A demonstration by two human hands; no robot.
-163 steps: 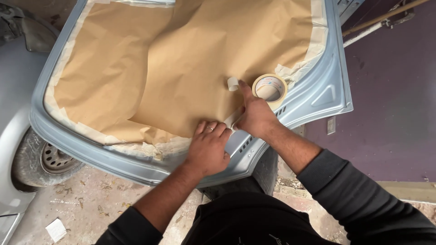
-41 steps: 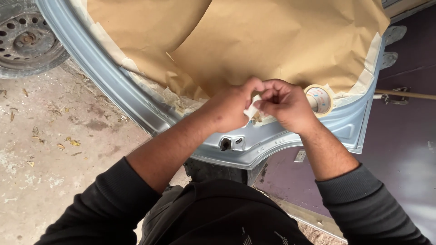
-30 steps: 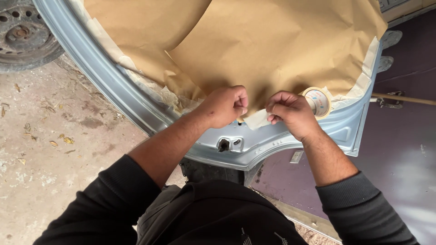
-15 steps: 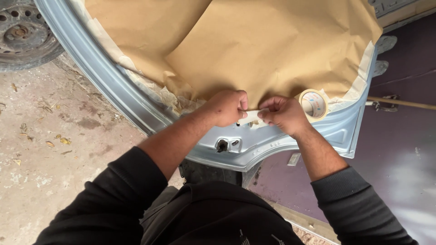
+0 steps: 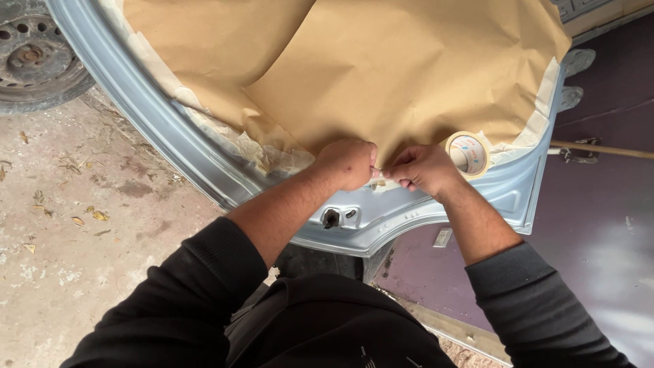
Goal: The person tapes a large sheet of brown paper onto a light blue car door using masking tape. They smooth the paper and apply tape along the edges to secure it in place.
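- The strip of masking tape (image 5: 379,182) sits between my two hands, at the lower edge of the brown masking paper (image 5: 381,75), where the paper meets the pale blue car door (image 5: 402,221).
- Only a short pale bit of the strip shows; the rest is hidden behind my knuckles.
- Half a second ago a thin line of tape showed stretched between my hands; now they are closer, almost touching, and that line has shrunk to a scrap.
- A second ago my hands stood further apart, with a wider piece of tape between them.
- My left hand (image 5: 349,163) is curled into a loose fist, knuckles up, thumb and forefinger pinched shut on the left end of the strip.
- My right hand (image 5: 424,167) faces it, fingers bent down, fingertips pinched shut on the other end against the paper's edge.
- Both forearms come up from the bottom of the view and meet in a narrow V, black sleeves pushed back from the wrists.
- The roll of masking tape (image 5: 468,154) lies on the door just beside my right hand, much as before.
- Below my left hand is the door's latch opening (image 5: 332,218).
- A car wheel (image 5: 34,58) stands on the concrete floor (image 5: 82,232) at upper left.
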